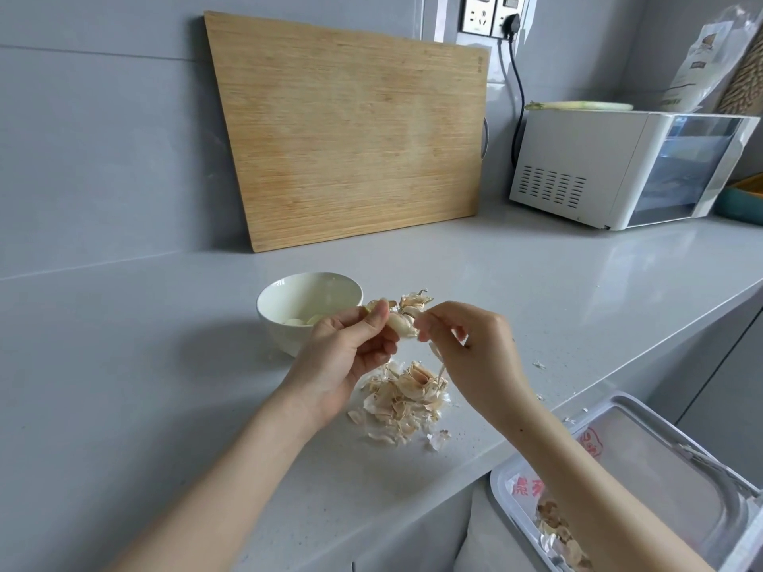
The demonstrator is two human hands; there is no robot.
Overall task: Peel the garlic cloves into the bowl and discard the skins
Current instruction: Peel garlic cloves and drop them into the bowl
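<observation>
The bowl (273,333) sits just left of my left hand (351,348), whose curled fingers grip the garlic clove (404,325), pale and half-bared, close enough to drop in, while my right hand (468,344) pinches its papery skin directly above the heap of skins (406,402).
</observation>
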